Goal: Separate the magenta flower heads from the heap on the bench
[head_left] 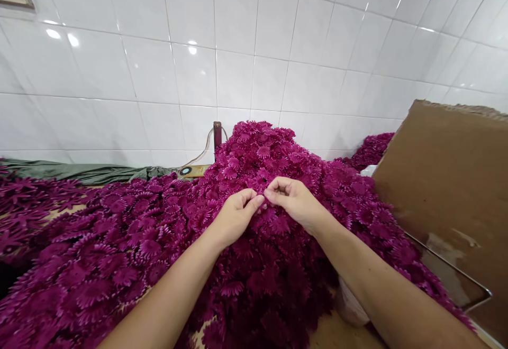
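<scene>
My left hand (pixel 237 214) and my right hand (pixel 296 201) meet in front of a tall heap of magenta artificial flower heads (pixel 264 150). On each hand the thumb and forefinger are pinched together, with the fingertips almost touching the other hand's. Whatever sits between them blends into the magenta behind, so I cannot make it out. Loose flower heads (pixel 148 248) with fringed, pale-edged petals spread out to the left of my left forearm. Below my hands the heap falls into shadow.
A brown cardboard sheet (pixel 444 195) leans at the right, near a bent metal rod (pixel 452 268). Behind the heap are a dark upright post (pixel 217 140) with a cord, and a green cloth (pixel 83 172) along the white tiled wall (pixel 234 26). Star-shaped magenta pieces (pixel 27 201) lie far left.
</scene>
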Demonstrator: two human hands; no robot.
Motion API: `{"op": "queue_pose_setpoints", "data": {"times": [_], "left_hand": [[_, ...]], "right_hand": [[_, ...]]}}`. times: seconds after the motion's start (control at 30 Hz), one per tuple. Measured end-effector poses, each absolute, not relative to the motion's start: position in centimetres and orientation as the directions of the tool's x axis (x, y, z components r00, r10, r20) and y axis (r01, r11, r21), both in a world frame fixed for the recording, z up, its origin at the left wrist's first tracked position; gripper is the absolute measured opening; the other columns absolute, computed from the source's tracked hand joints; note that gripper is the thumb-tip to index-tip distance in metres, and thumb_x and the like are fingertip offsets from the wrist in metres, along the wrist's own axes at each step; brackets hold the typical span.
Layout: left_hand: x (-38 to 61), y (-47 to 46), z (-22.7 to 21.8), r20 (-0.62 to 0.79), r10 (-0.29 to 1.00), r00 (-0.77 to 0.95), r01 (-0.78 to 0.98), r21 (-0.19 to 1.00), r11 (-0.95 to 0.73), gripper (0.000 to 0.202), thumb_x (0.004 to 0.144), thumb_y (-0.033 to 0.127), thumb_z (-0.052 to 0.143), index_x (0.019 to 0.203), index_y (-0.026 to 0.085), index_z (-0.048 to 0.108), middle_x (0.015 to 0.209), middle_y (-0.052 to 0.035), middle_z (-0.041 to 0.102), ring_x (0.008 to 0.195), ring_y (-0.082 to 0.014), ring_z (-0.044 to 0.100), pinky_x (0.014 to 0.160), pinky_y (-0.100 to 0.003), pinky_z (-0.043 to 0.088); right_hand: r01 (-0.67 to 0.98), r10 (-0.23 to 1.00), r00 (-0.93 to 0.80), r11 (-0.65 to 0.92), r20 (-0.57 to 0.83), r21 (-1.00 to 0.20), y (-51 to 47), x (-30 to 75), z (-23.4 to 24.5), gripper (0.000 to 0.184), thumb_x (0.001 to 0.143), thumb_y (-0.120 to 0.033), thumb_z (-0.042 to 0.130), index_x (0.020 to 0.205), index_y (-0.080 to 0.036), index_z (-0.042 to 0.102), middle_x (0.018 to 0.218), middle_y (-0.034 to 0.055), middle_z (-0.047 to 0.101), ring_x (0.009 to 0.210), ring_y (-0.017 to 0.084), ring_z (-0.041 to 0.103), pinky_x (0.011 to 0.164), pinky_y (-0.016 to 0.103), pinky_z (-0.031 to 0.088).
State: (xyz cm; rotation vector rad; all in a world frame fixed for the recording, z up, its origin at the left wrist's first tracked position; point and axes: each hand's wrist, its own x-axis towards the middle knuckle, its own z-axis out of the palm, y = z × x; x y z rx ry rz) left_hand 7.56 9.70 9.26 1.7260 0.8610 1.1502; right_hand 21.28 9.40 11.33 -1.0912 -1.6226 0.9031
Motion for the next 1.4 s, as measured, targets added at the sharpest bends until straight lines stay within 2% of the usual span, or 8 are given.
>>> {"op": "queue_pose_setpoints", "data": {"times": [0.17,0.27,0.47,0.73,0.9,1.03,1.2,1.4], "left_hand": [[6.8,8.9,9.5,0.366,0.882,0.296,0.139,0.897,-0.419,0.021,0.072,0.033,0.048,0.059,0.017,0.045,0.055,0.0061,0.038,0.053,-0.0085,0.035,0.053,-0.021,0.031],[6.1,9.0,9.4,0.333,0.908,0.255,0.087,0.927,-0.364,0.016,0.071,0.031,0.052,0.065,0.016,0.051,0.059,0.005,0.046,0.056,-0.0091,0.041,0.058,-0.022,0.035],[7.2,9.6,9.3,0.258,0.941,0.22,0.019,0.963,-0.268,0.02,0.062,0.034,0.059,0.062,0.016,0.052,0.055,0.0064,0.045,0.051,-0.008,0.039,0.053,-0.022,0.033],[7.8,10.2,8.9,0.259,0.936,0.24,0.059,0.958,-0.28,0.042,0.059,0.052,0.058,0.045,0.017,0.039,0.042,0.0079,0.034,0.042,-0.0054,0.027,0.043,-0.021,0.021],[8.1,10.0,8.7,0.234,0.916,0.327,-0.063,0.972,-0.226,0.048,0.064,0.063,0.047,0.049,0.017,0.041,0.044,0.0067,0.036,0.042,-0.0062,0.028,0.043,-0.021,0.022],[8.2,9.9,8.7,0.285,0.899,0.332,-0.004,0.954,-0.301,0.042,0.07,0.056,0.043,0.053,0.018,0.042,0.05,0.005,0.04,0.049,-0.0086,0.036,0.049,-0.022,0.029],[8.0,9.1,8.9,0.397,0.873,0.283,0.158,0.878,-0.451,0.029,0.074,0.035,0.045,0.052,0.02,0.033,0.051,0.0071,0.028,0.049,-0.0083,0.027,0.049,-0.022,0.026],[7.3,8.7,9.1,0.37,0.894,0.254,0.16,0.895,-0.416,0.021,0.072,0.032,0.047,0.057,0.018,0.041,0.054,0.0059,0.035,0.052,-0.0088,0.033,0.052,-0.022,0.029]], "right_hand": [[0.265,0.889,0.335,0.23,0.313,-0.936,11.2,24.5,12.9,0.014,0.063,-0.029,0.057,0.058,-0.019,0.049,0.051,-0.0036,0.048,0.049,0.011,0.046,0.053,0.026,0.039],[0.312,0.823,0.444,0.229,0.355,-0.922,11.8,26.6,13.3,0.01,0.063,-0.026,0.057,0.061,-0.02,0.048,0.059,-0.0015,0.049,0.056,0.013,0.048,0.06,0.03,0.04],[0.635,0.812,0.125,0.376,0.57,-0.675,9.0,23.8,12.7,0.018,0.066,-0.028,0.06,0.081,-0.019,0.062,0.09,0.0071,0.059,0.08,0.019,0.053,0.073,0.035,0.041],[0.251,0.96,-0.238,0.205,0.145,-0.946,7.9,21.2,12.3,0.021,0.061,-0.028,0.066,0.072,-0.016,0.054,0.061,-0.0038,0.054,0.058,0.009,0.05,0.06,0.025,0.041],[0.136,0.938,-0.324,0.174,0.123,-0.975,8.3,21.3,11.9,0.024,0.057,-0.028,0.069,0.067,-0.016,0.05,0.054,-0.0067,0.049,0.053,0.007,0.046,0.057,0.023,0.038],[0.271,0.945,-0.251,0.276,0.209,-0.922,8.7,20.9,11.2,0.015,0.067,-0.029,0.057,0.062,-0.019,0.047,0.051,-0.0049,0.049,0.05,0.01,0.048,0.055,0.025,0.038],[0.717,0.854,0.061,0.323,0.517,-0.618,9.9,22.1,11.5,0.01,0.073,-0.02,0.047,0.063,-0.021,0.049,0.052,-0.0037,0.047,0.05,0.013,0.045,0.055,0.028,0.036],[0.69,0.744,0.324,0.236,0.584,-0.684,11.6,25.9,12.4,0.016,0.072,-0.018,0.047,0.087,-0.018,0.053,0.077,0.0045,0.059,0.067,0.017,0.056,0.067,0.034,0.045]]}}
